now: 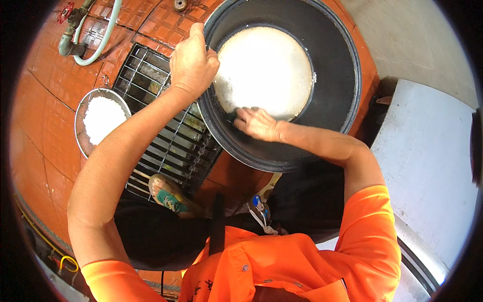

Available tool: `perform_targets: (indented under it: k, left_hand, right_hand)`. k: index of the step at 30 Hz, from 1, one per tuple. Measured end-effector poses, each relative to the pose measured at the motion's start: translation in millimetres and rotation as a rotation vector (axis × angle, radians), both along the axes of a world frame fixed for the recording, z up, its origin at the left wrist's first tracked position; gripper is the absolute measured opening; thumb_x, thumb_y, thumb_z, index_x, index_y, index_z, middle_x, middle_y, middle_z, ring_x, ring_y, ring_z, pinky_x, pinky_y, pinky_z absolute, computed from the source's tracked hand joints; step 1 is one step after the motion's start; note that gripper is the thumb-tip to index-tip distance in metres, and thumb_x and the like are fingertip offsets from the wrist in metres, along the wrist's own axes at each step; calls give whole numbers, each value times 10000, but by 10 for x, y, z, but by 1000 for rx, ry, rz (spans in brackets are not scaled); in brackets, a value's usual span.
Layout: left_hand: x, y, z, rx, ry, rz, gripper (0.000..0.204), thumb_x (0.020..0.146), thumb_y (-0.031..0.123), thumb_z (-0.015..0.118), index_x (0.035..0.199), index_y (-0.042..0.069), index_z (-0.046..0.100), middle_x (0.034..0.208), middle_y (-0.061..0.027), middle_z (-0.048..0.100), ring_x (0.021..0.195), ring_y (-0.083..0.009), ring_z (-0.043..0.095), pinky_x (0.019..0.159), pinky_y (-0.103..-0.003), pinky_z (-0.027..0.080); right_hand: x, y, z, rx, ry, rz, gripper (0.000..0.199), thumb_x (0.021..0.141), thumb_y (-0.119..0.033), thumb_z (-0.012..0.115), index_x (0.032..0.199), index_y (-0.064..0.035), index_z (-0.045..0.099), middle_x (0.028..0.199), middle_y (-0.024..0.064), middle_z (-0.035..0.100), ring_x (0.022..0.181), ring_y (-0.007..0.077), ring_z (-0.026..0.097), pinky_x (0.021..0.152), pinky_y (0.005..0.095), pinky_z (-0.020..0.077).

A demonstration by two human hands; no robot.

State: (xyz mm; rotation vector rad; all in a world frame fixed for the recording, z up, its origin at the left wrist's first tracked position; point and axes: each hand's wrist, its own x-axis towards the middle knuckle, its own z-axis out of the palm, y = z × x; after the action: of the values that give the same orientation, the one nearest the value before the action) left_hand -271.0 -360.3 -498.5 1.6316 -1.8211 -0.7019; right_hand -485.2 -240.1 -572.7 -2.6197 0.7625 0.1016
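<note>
A large black round pot [333, 75] sits on the tiled floor in front of me, tilted toward the left. Bright whitish, cloudy liquid [266, 70] pools inside it. My left hand [193, 63] is closed around the pot's left rim. Inside the pot, at the near edge of the liquid, is my right hand [255, 124]. Its fingers are curled against the dark inner wall, and whatever they may hold is hidden. To the left, a round mesh strainer [79, 126] holds white grains that look like rice [103, 117].
A metal floor grate [176, 146] covers a drain beside the pot. At the upper left are a pipe with a red-handled valve [65, 14] and a pale hose [111, 25]. A pale metal surface [422, 166] stands at the right. My shoe [168, 194] is by the grate.
</note>
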Motion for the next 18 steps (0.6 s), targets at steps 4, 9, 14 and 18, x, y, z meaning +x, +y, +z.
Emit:
perform_targets:
  k: [4, 9, 14, 18]
  left_hand:
    - [4, 31, 7, 8, -26, 14, 360, 725, 50, 551, 1071, -11, 476, 717, -244, 612, 724, -421, 611, 690, -471, 472]
    - [-7, 3, -11, -44, -35, 34, 363, 724, 55, 554, 1073, -9, 476, 671, -229, 598, 672, -406, 606, 651, -457, 472]
    - [-32, -24, 81, 86, 2, -3, 417, 720, 68, 538, 1114, -22, 435, 774, -290, 609, 793, -458, 600, 756, -513, 460]
    - [3, 24, 65, 35, -6, 19, 393, 723, 56, 553, 1097, -18, 462, 699, -247, 596, 691, -420, 598, 670, -473, 460]
  right_hand:
    - [213, -332, -128, 115, 5, -193, 220, 798, -47, 561, 1002, 29, 597, 1026, 218, 546, 728, 331, 617, 569, 396, 554]
    - [231, -1159, -45, -13, -48, -434, 215, 821, -74, 501, 996, -81, 627, 914, 140, 602, 785, 319, 625, 636, 449, 509]
    - [115, -305, -233, 87, -46, -133, 167, 855, -112, 503, 997, -59, 570, 921, 117, 587, 772, 291, 600, 656, 378, 548]
    - [-613, -499, 57, 295, 191, -289, 175, 844, -93, 513, 1016, -72, 531, 966, 124, 576, 792, 257, 598, 727, 358, 534]
